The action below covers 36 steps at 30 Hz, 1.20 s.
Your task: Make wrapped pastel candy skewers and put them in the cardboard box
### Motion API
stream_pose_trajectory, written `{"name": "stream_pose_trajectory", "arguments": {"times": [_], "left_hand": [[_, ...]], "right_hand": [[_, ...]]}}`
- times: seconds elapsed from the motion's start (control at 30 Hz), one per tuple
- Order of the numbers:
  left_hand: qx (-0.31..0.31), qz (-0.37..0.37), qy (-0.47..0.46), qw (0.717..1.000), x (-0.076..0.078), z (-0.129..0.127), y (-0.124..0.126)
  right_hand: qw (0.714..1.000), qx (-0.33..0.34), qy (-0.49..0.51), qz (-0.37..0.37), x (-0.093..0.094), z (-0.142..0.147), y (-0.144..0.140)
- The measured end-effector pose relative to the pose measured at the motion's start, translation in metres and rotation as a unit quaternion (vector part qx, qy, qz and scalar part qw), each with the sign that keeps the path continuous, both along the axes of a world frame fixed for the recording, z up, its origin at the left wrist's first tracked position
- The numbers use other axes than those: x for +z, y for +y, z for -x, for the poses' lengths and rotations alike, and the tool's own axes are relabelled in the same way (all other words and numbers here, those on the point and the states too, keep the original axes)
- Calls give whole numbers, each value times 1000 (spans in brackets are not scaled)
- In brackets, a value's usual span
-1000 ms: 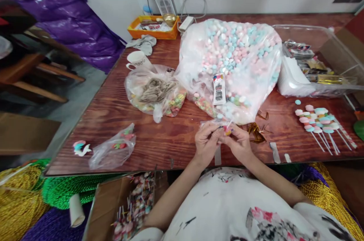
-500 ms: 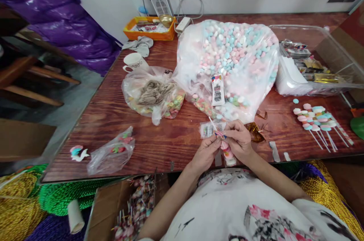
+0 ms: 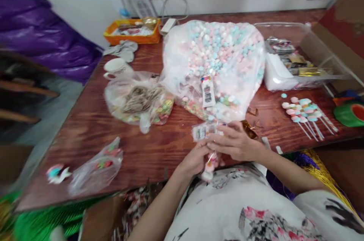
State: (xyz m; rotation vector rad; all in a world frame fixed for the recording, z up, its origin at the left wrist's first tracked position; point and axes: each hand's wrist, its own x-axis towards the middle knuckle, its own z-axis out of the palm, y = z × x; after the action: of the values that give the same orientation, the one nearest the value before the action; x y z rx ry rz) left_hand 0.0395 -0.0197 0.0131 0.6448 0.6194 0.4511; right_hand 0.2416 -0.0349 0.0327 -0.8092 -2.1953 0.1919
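Observation:
A marshmallow skewer in a clear wrapper (image 3: 209, 167) hangs tilted near the table's front edge, its pink and white lower end towards my shirt. My left hand (image 3: 195, 159) is closed around its upper part. Across the top lies my right hand (image 3: 239, 144), its fingers bent over the neck of the wrapper and touching my left fingertips; they are slightly blurred. The stick and tie are hidden beneath these fingers. Just beyond my hands is a flat printed packet (image 3: 200, 132). Another printed packet (image 3: 208, 92) rests on the big bag of marshmallows (image 3: 218, 55).
Left stand a bag of colourful candies (image 3: 165, 109), a mug (image 3: 115, 67) and a small plastic bag (image 3: 96, 174). Bare marshmallow skewers (image 3: 305, 111), green tape (image 3: 348, 114) and a clear bin (image 3: 281, 84) are right. An orange tray (image 3: 132, 38) sits behind.
The view has swung right, so the table appears shifted left. My right hand has gone from a pinch at the skewer's neck to fingers laid across it; the skewer is now tilted.

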Motion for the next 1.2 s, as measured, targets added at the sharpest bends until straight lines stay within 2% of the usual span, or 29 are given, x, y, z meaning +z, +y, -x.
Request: {"name": "stream_pose_trajectory", "arguments": {"times": [0.07,0.17,0.23,0.27,0.3,0.33,0.4,0.43,0.47,0.5,0.53,0.57,0.6,0.67,0.7,0.73,0.77,0.8,0.83,0.87,0.93,1.0,1.07,1.13,1.2], "left_hand": [[-73,-10,10,997,-4,4,1],[-184,-15,37,982,-8,5,6],[-243,-72,71,965,-6,3,10],[-260,-136,100,951,-3,1,11],[-263,-224,138,928,-1,-2,11],[-249,-329,180,893,2,-4,10],[-192,-529,250,788,5,-9,6],[-158,-602,269,735,5,-10,4],[-131,-650,277,696,5,-11,2],[-113,-670,279,679,4,-12,2],[-105,-666,277,685,3,-12,2],[-103,-637,273,714,2,-10,2],[-108,-585,265,759,1,-9,3],[-146,-418,238,865,1,-5,6],[-173,-321,217,905,0,-2,8],[-203,-233,195,931,0,0,9],[-231,-163,175,943,1,1,9],[-260,-120,163,944,1,2,9],[-283,-111,164,938,1,1,9],[-300,-138,178,927,2,1,8],[-306,-274,221,884,3,-2,3],[-269,-442,253,818,2,-6,-3],[-219,-548,260,764,0,-8,-8],[-176,-581,262,750,-3,-7,-10],[-131,-565,257,773,-6,-5,-9]], "right_hand": [[995,45,-75,-40,2,-7,-2],[986,60,-113,-106,-2,-14,-4],[981,53,-150,-115,-7,-16,-5],[979,39,-172,-97,-9,-16,-7],[979,17,-196,-61,-12,-16,-9],[976,-14,-216,-9,-14,-16,-11],[962,-61,-236,124,-16,-15,-14],[952,-65,-234,188,-16,-14,-16],[943,-66,-225,238,-15,-13,-18],[938,-72,-211,264,-14,-13,-20],[941,-85,-197,262,-12,-12,-23],[949,-105,-185,233,-10,-11,-26],[959,-127,-175,183,-8,-9,-29],[975,-140,-159,65,-6,-8,-36],[980,-128,-150,16,-8,-8,-38],[983,-112,-144,-19,-10,-9,-39],[984,-94,-143,-40,-14,-9,-40],[985,-75,-147,-48,-19,-10,-40],[985,-56,-156,-45,-25,-10,-40],[984,-40,-170,-30,-30,-10,-40],[978,-30,-202,37,-37,-9,-41],[967,-42,-214,133,-38,-7,-44],[959,-60,-183,207,-32,-11,-47],[962,-103,-106,231,-24,-25,-49],[954,-203,-24,218,-19,-49,-47]]}}
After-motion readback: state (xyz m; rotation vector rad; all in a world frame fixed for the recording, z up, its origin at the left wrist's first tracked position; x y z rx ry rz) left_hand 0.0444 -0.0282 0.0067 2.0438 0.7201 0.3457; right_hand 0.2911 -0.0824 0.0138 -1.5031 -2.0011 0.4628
